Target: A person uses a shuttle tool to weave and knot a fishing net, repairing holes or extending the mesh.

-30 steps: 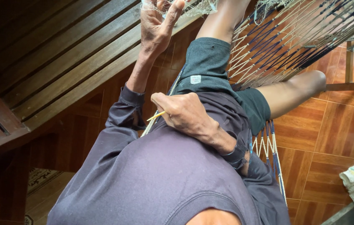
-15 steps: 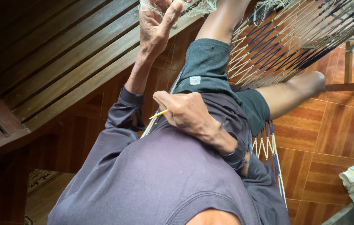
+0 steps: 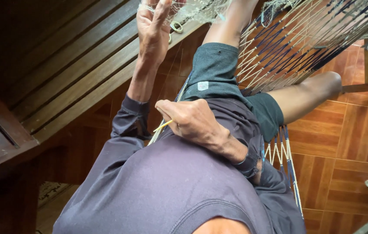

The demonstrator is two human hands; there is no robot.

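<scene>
Head view: left hand [image 3: 153, 30] grips soft, light net cord [image 3: 192, 11]; right hand [image 3: 190, 119] pinches thin, stiff yellow needle [image 3: 163, 125] near its middle.

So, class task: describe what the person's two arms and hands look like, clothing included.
Both arms wear long, dark grey-purple sleeves of soft cloth. The left sleeve is pushed up past the wrist, so the forearm is bare up to the left hand. The right sleeve ends in a cuff at the wrist. The right hand is bare too; no gloves, rings or watch show.
</scene>
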